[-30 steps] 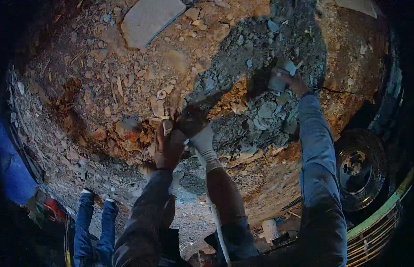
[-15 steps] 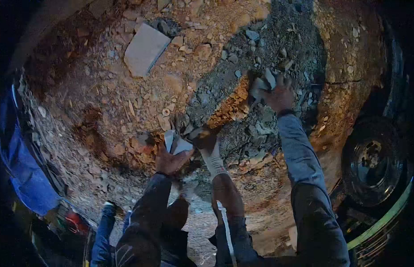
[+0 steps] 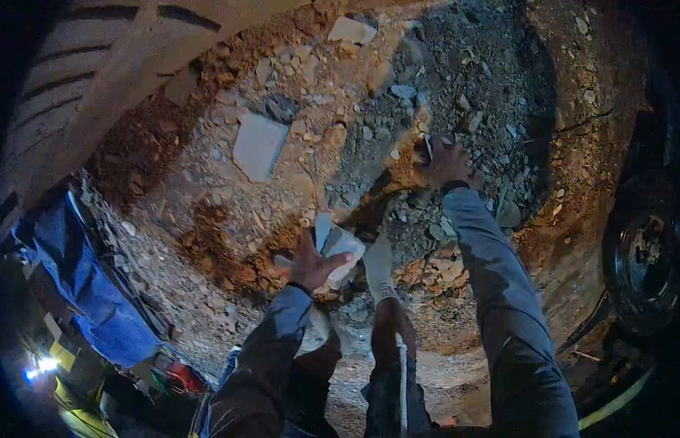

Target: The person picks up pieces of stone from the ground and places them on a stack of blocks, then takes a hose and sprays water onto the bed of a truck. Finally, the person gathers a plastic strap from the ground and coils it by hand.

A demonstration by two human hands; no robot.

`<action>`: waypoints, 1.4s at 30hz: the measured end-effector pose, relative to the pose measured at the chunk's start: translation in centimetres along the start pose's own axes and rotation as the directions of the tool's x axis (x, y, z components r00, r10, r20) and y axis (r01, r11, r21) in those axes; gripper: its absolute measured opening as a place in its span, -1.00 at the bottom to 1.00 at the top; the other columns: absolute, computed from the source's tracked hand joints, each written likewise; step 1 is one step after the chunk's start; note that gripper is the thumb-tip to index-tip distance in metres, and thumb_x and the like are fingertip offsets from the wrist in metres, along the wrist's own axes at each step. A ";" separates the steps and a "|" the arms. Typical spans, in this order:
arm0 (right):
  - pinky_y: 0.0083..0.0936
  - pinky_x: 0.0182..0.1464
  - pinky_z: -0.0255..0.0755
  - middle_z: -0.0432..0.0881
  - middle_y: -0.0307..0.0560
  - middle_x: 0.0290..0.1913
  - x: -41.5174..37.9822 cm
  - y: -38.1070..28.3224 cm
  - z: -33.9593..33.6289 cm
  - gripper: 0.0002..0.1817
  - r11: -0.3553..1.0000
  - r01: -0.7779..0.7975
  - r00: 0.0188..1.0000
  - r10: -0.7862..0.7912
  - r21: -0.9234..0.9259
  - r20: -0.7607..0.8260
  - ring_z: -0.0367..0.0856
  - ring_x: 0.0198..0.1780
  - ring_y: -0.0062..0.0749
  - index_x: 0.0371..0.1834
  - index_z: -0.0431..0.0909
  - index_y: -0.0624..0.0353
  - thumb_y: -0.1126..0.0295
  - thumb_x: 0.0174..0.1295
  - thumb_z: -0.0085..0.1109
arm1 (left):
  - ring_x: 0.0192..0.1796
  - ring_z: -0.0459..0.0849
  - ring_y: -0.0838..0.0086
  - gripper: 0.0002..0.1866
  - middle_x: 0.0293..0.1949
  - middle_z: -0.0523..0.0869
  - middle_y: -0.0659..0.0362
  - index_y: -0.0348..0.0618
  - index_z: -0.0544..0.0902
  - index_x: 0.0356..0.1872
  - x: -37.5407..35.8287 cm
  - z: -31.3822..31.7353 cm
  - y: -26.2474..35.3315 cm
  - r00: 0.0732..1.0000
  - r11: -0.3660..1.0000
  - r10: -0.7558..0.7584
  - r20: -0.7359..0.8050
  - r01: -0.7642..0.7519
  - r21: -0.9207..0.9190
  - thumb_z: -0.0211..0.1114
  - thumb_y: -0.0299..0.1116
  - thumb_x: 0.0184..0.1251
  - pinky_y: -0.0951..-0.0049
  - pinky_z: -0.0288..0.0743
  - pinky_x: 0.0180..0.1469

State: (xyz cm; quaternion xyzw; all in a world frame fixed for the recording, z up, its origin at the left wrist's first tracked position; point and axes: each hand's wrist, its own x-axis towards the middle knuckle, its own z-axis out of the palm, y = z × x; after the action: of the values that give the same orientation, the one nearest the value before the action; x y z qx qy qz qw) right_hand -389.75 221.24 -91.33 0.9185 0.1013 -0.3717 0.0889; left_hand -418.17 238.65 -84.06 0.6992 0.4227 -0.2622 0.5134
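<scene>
My left hand [image 3: 311, 264] is closed around pale, angular stone pieces [image 3: 344, 255]. One flat, bluish-grey piece stands up between the thumb and fingers, and a whiter chunk lies against the thumb. Over on the dark rubble, my right hand [image 3: 447, 162] reaches down with curled fingers. It grips a flat stone [image 3: 428, 146], of which only a thin pale edge shows; the rest is hidden by the hand. My sock-clad foot [image 3: 380, 269] is planted between the two hands.
A large pale slab [image 3: 260, 147] lies on the stony ground ahead, with a smaller slab [image 3: 352, 31] beyond it. Blue sheeting [image 3: 110, 299] is at the left. A black wheel [image 3: 642, 254] stands at the right. A bright light [image 3: 42, 367] shines at lower left.
The view has shifted, bringing a wall-like surface into the upper left. My left hand has moved right with its stones. My right hand's stone has turned and is now mostly covered.
</scene>
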 end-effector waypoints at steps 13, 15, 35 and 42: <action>-0.20 0.10 0.30 0.49 0.18 0.00 -0.1 7.9 3.3 0.04 0.788 0.096 0.995 -0.049 0.608 -0.092 0.46 0.04 0.01 0.30 0.09 0.14 -0.01 -0.27 0.44 | 0.28 0.26 0.24 -0.17 0.25 0.25 -0.09 -0.39 0.26 0.18 4.7 -6.4 5.9 0.956 0.795 -0.256 0.141 0.291 -0.532 0.40 -0.06 -0.03 0.27 0.19 0.29; -0.21 0.06 0.33 0.51 0.12 -0.03 -1.6 9.1 6.7 0.02 0.618 0.306 0.948 -0.128 0.725 -0.291 0.46 0.01 -0.06 0.24 0.14 0.23 0.08 -0.31 0.50 | 0.27 0.27 0.26 -0.31 0.24 0.29 0.00 -0.31 0.35 0.16 5.1 -5.1 6.7 0.954 0.733 -0.226 0.196 0.299 -0.611 0.34 -0.11 0.06 0.29 0.15 0.30; -0.43 -0.01 0.34 0.47 0.10 0.03 -1.6 -7.5 9.3 -0.04 0.117 -0.155 0.981 -0.098 0.981 0.167 0.45 0.01 -0.27 0.30 0.01 0.32 0.04 -0.07 0.32 | 0.08 0.48 0.26 -0.30 0.05 0.52 0.09 -0.22 0.41 0.12 12.1 -3.3 3.1 0.953 0.811 -0.161 0.255 0.275 -0.516 0.42 -0.15 -0.09 0.34 0.20 0.19; -0.32 0.04 0.36 0.49 0.08 0.04 -6.1 -5.8 8.9 -0.29 0.091 -0.160 0.967 -0.183 0.983 0.174 0.50 0.01 -0.20 0.28 0.15 0.15 0.06 0.12 0.13 | 0.00 0.52 0.33 -0.38 -0.07 0.58 0.10 -0.23 0.47 0.01 10.0 -0.2 3.5 0.914 0.800 0.012 0.405 0.235 -0.553 0.42 -0.13 -0.08 0.35 0.29 0.10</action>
State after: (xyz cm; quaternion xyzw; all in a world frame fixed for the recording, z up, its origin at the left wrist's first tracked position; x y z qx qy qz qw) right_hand -401.40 223.99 -93.89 0.6802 -0.1807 -0.4563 -0.5445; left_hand -410.16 241.67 -90.23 0.4116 0.4138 -0.2814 0.7617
